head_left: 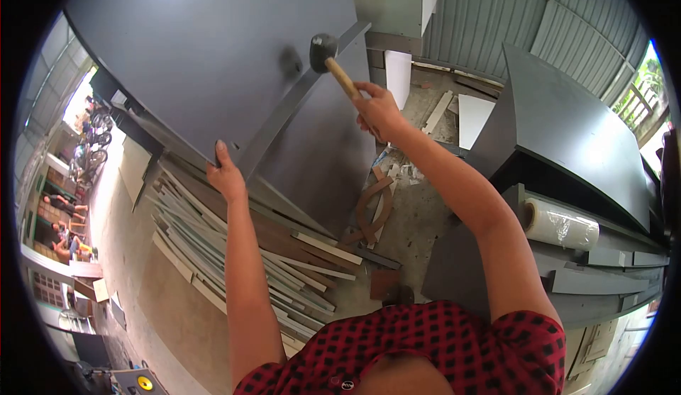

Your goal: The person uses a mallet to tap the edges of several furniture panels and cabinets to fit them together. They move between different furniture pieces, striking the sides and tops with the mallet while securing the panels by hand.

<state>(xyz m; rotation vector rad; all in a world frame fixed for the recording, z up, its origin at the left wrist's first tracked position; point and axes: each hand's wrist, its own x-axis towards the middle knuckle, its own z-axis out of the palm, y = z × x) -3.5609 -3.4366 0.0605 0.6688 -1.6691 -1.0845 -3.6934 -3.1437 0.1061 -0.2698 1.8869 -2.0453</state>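
My right hand (pixel 376 111) is closed round the wooden handle of a mallet (pixel 324 52) with a black head. The mallet head is over a dark grey panel (pixel 206 33), near a narrow grey strip (pixel 298 93) that runs slantwise along it; whether it touches cannot be told. At the lower corner of the panel, my left hand (pixel 225 171) grips the edge, thumb on top and fingers hidden underneath. A small dark hole shows in the panel beside the thumb. Below the strip lies another dark panel surface (pixel 312 154).
Long strips (pixel 234 239) lie stacked on the floor below my left arm. At the right are a large dark panel (pixel 574 132), a roll of clear film (pixel 560 223) and more boards. Offcuts (pixel 440 111) lie on the floor ahead. People (pixel 64 235) sit far left.
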